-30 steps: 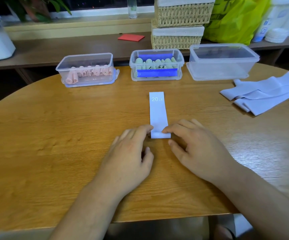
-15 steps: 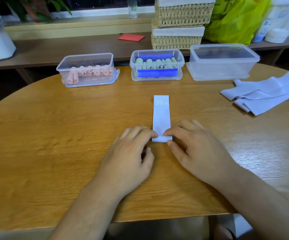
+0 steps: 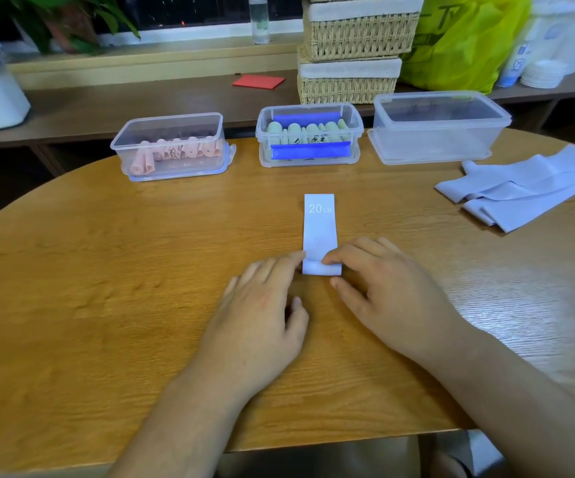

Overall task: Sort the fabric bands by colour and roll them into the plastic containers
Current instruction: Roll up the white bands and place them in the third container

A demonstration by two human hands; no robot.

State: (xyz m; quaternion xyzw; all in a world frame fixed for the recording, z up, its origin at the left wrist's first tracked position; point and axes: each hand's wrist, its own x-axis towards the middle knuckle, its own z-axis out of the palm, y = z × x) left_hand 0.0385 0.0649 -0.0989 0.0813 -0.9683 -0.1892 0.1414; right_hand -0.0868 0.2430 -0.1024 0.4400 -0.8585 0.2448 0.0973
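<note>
Slippage on the smooth table (image 3: 106, 305) is the main risk: the band (image 3: 319, 232) could skid forward instead of curling, since so little holds it down. Uneven pressure could also skew the roll, leaving it too loose for the empty container (image 3: 434, 157) at the far right. Pale lilac, narrow and flat, the band lies mid-table, marked "20 LB" at its far end, its near end turned over. The left hand (image 3: 261, 315) presses one edge with a fingertip, thumb apart; the right hand (image 3: 392, 298) pinches the other edge between forefinger and thumb
</note>
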